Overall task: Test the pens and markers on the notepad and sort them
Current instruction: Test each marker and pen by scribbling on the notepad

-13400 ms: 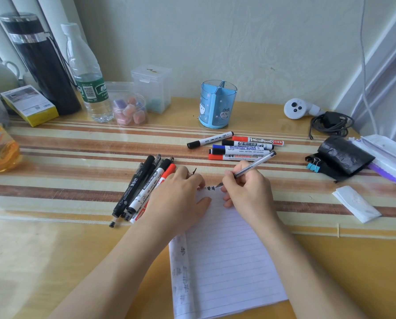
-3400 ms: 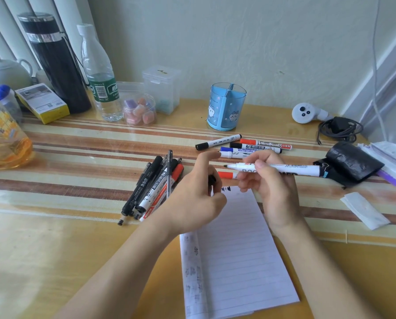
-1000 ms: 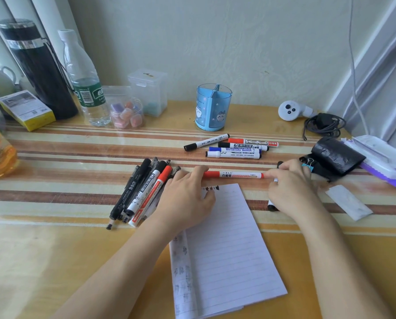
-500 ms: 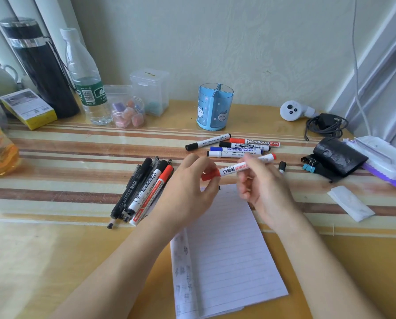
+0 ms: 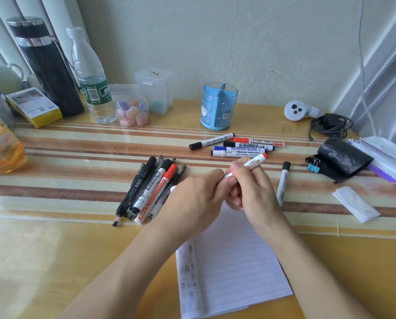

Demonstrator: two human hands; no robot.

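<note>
both hands above the top edge of the notepad (image 5: 234, 261): right hand (image 5: 252, 194) grips the red marker (image 5: 255, 162), left hand (image 5: 192, 203) pinches its lower end. pen pile (image 5: 151, 187) just left of the notepad, black-capped marker (image 5: 283, 183) just right.

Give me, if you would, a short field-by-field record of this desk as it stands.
Held item: white whiteboard marker with red end
Left hand: grips its near end
Right hand: grips its barrel
Below hands: white lined paper notepad
Left pile: black and red pens and markers
Far group: several white whiteboard markers
Right: lone black-capped white marker
</note>
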